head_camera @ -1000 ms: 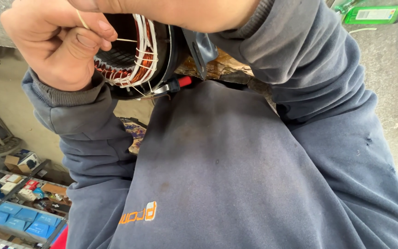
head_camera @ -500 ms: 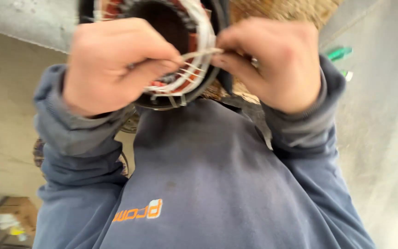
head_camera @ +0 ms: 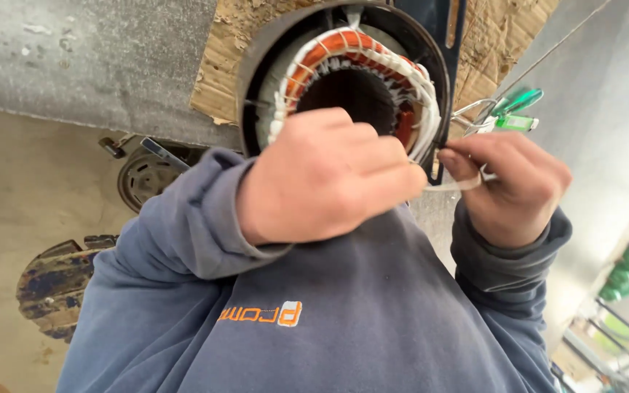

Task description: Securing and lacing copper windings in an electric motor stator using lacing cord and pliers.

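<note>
Both hands close on white lacing tape [head_camera: 454, 186]: left hand [head_camera: 325, 178] against the stator [head_camera: 351, 80], right hand [head_camera: 512, 185] beside it; best kept taut.

winding [head_camera: 364, 54]: its lower arc is hidden behind my left hand [head_camera: 325, 175]
tape [head_camera: 454, 186]: its end vanishes inside my right hand [head_camera: 511, 185]

Stator [head_camera: 351, 73] on cardboard [head_camera: 234, 65], behind hands

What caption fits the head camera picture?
Left hand steadies a motor stator while right hand pulls white lacing tape.
</note>
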